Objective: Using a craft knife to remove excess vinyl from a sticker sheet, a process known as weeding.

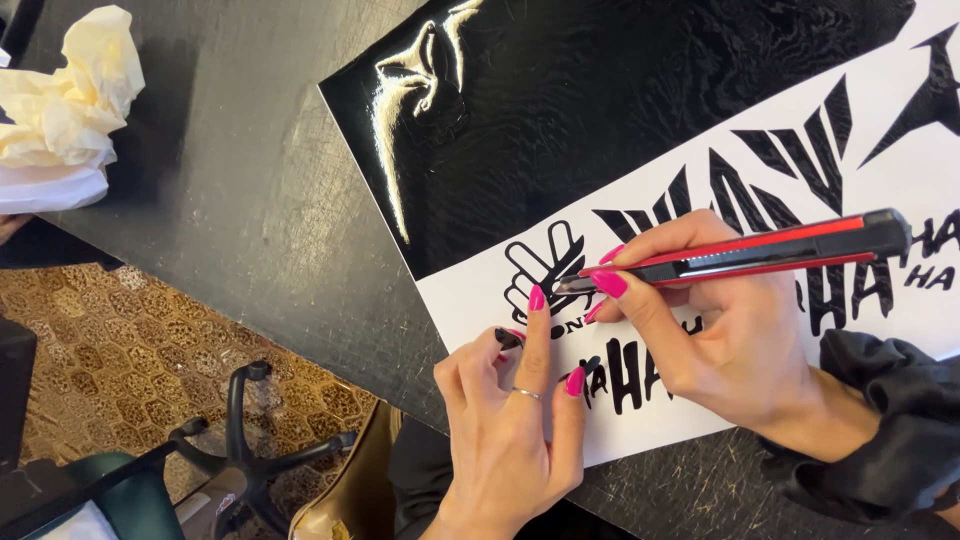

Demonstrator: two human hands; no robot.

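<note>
Head-camera view: a person is weeding a black vinyl decal sheet (520, 300) lying on a dark table (240, 200), the right hand (720, 330) closing thumb and fingers around a red-and-black utility knife (760, 252) whose tip is resting at a small hand-shaped design (545, 270) near the sheet's left edge. Most of the lower white backing is already showing, with lettering and jagged shapes standing clear, while the upper part of the sheet is remaining solid glossy black, so the work appears roughly midway. The left hand (515, 420) is pressing down beside the blade, fingers loosely curled, index fingertip (537, 298) touching the backing and gripping nothing. Crumpled pale paper (70, 90) is lying at the table's far corner
</note>
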